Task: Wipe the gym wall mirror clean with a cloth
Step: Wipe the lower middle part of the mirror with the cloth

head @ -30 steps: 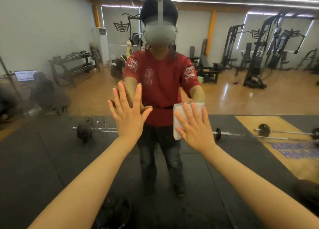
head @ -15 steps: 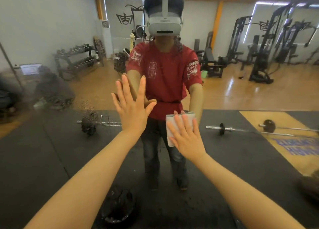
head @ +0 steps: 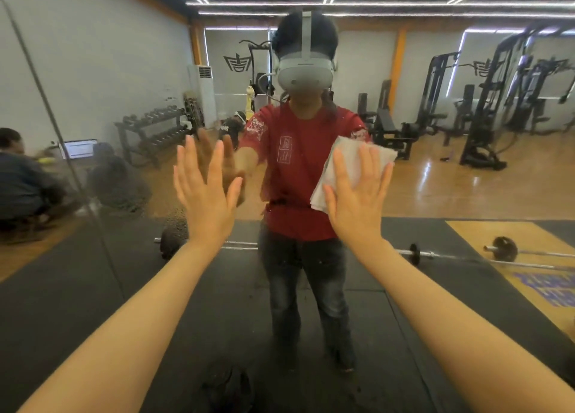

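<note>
Pressing a white cloth flat against the gym mirror, the right hand is mid-wipe, its grip wide like the bracing left hand, likely sweeping onward next.

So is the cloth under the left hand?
No, the white cloth is pressed flat to the mirror under the right hand; the left hand has nothing under it.

A barbell lies across black floor mats, with a second barbell to its right. A dumbbell rack stands by the grey left wall, near an open laptop (screen lit). Black weight machines line the wooden floor at right.
</note>
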Demonstrator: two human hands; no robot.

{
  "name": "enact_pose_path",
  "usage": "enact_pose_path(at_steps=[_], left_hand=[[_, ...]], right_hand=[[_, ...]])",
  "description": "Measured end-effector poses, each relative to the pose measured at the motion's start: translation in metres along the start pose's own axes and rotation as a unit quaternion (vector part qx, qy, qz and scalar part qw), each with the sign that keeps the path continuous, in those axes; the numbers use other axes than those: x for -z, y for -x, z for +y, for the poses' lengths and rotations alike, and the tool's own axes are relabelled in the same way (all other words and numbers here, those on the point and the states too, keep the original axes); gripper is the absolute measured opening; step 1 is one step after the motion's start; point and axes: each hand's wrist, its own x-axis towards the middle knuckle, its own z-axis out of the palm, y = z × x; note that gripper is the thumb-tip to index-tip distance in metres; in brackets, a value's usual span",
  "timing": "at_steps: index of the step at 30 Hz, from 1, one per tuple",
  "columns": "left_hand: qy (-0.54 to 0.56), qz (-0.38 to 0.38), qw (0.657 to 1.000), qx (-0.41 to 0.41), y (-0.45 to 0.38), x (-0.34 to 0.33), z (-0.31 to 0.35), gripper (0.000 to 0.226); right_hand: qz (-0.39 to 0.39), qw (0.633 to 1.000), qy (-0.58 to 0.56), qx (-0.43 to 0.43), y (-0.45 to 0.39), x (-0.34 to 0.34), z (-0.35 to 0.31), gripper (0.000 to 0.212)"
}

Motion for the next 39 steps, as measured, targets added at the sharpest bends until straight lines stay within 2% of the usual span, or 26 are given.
enact_pose_path(at_steps=[3, 6, 10, 15, 18, 23, 25, 27, 31, 34, 37, 39], left_hand=[[-0.03, 0.012, 0.999, 0.017, -0.019, 0.008, -0.02, 0.06], [-0.063, -0.004, 0.998, -0.004, -0.021, 0.007, -0.03, 0.06], [-0.081, 0.008, 0.997, -0.015, -0.02, 0.004, -0.034, 0.06], [-0.088, 0.035, 0.995, -0.031, -0.019, -0.001, -0.038, 0.059], [-0.091, 0.041, 0.994, -0.038, -0.02, -0.004, -0.041, 0.059], [-0.082, 0.047, 0.995, -0.044, -0.022, -0.004, -0.042, 0.058], [-0.078, 0.048, 0.995, -0.045, -0.021, -0.002, -0.041, 0.059], [-0.078, 0.046, 0.995, -0.044, -0.021, -0.002, -0.041, 0.06], [-0.084, 0.04, 0.995, -0.044, -0.022, -0.001, -0.043, 0.061], [-0.09, 0.04, 0.994, -0.044, -0.022, -0.002, -0.044, 0.061], [-0.091, 0.046, 0.994, -0.046, -0.021, -0.003, -0.044, 0.061], [-0.086, 0.045, 0.994, -0.045, -0.022, -0.003, -0.044, 0.062]], right_hand=[[-0.018, 0.999, 0.005, 0.039, 0.034, -0.016, -0.011, 0.067], [-0.04, 0.998, 0.013, 0.051, 0.057, -0.024, -0.018, 0.069], [-0.017, 0.996, 0.038, 0.075, 0.033, -0.021, -0.011, 0.071], [0.031, 0.999, 0.023, 0.026, -0.036, -0.005, -0.019, 0.065], [0.029, 0.999, 0.024, -0.005, -0.036, -0.008, -0.03, 0.065], [-0.02, 0.992, 0.068, 0.101, 0.013, -0.023, -0.032, 0.068], [-0.02, 0.991, 0.073, 0.113, 0.016, -0.021, -0.029, 0.07], [-0.012, 0.993, 0.077, 0.089, 0.0, -0.015, -0.027, 0.071], [0.031, 0.998, 0.037, -0.042, -0.076, 0.008, -0.028, 0.068], [0.046, 0.997, 0.032, -0.054, -0.107, 0.018, -0.035, 0.066], [0.028, 0.998, 0.05, -0.003, -0.091, 0.009, -0.039, 0.066], [0.003, 0.991, 0.07, 0.112, -0.069, 0.001, -0.039, 0.066]])
